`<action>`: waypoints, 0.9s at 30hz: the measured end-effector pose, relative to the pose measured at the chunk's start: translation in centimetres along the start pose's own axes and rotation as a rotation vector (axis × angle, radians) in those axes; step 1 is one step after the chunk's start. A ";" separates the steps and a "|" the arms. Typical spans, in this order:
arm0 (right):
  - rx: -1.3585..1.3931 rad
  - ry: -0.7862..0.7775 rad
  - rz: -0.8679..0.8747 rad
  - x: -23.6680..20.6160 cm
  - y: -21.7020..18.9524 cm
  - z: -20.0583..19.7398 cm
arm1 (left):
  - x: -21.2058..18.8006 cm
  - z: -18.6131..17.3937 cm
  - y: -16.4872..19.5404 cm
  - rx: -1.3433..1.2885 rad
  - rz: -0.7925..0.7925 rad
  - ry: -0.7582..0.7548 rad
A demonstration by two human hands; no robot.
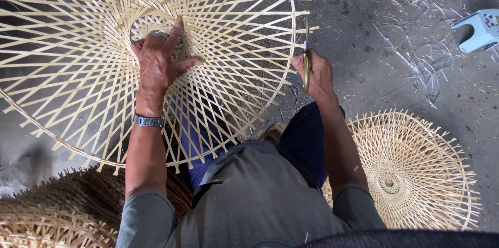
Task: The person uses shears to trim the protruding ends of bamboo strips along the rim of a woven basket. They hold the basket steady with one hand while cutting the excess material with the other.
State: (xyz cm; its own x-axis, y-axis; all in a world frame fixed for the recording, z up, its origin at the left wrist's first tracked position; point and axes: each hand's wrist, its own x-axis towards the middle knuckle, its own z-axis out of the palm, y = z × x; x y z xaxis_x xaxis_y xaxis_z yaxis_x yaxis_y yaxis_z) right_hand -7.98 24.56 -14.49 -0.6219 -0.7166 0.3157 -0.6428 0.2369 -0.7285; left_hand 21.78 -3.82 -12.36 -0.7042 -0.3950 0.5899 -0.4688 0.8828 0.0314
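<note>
While the left hand (158, 63) lies flat on the woven disc (78, 71) beside its open centre, its fingers (174, 35) are spread, the forefinger pressing a strip at the rim of the hole. The disc is a wide, loose lattice of pale bamboo strips bound by a hoop, and it rests across the person's knees above the floor (374, 61). The right hand (317, 76) sits at the disc's right edge, fingers curled round the handles of shears (305, 58) whose blades point up along the hoop, where strip ends stick out past it. Judging by this, the step in hand is trimming those ends at the hoop. The next cut seems to call for the disc to be held steady and the blades set close against the hoop without nicking it. A finished disc (410, 170) lies on the floor to the right, darker woven pieces (67, 206) to the left, and a pale stool (481, 29) stands well apart.
</note>
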 end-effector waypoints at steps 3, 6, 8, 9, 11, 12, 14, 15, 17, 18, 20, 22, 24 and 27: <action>-0.021 0.004 -0.026 0.0 -0.3 -0.1 | -0.4 -0.2 -0.2 -0.004 -0.014 -0.004; -0.006 0.012 -0.004 0.0 -0.2 -0.6 | 0.5 -0.6 0.1 -0.008 -0.003 0.004; 0.031 0.068 0.030 0.0 -0.1 -2.2 | 3.1 -0.7 1.2 -0.035 0.037 -0.005; 0.059 0.116 0.040 0.1 -0.1 -3.4 | 5.2 -0.6 1.9 -0.077 0.054 -0.027; 0.083 0.207 0.105 0.0 -0.2 -6.5 | 10.2 -0.3 3.8 -0.167 0.101 -0.077; 0.083 0.246 0.156 -0.1 -0.3 -8.0 | 12.7 -0.1 4.9 -0.190 0.165 -0.053; 0.154 0.323 0.185 -0.2 -0.4 -10.9 | 17.1 0.5 6.6 -0.234 0.284 0.003; 0.226 0.355 0.160 -0.3 -0.5 -11.8 | 18.6 0.7 7.2 -0.248 0.301 -0.024; 0.344 0.383 0.185 -0.6 -0.6 -12.4 | 20.5 0.6 7.8 -0.257 0.307 -0.084; 0.393 0.379 0.236 -0.9 -0.5 -11.9 | 20.7 0.6 8.0 -0.239 0.328 -0.065; 0.448 0.400 0.289 -1.2 -0.8 -10.4 | 20.7 0.4 8.0 -0.202 0.374 -0.027; 0.457 0.443 0.290 -1.4 -0.9 -8.7 | 20.4 0.4 8.2 -0.202 0.348 -0.035; 0.477 0.497 0.323 -1.4 -1.6 -7.6 | 20.1 0.5 8.8 -0.221 0.298 -0.046; 0.489 0.490 0.358 -2.1 -2.3 -7.1 | 19.6 0.9 9.9 -0.258 0.192 -0.037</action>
State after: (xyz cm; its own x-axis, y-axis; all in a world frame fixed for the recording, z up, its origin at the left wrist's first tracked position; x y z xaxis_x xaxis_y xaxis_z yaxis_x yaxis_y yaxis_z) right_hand -8.41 30.16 -9.18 -0.9544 -0.2522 0.1600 -0.1656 0.0011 -0.9862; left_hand 2.90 -3.06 -1.19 -0.7877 -0.2198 0.5755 -0.1781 0.9756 0.1287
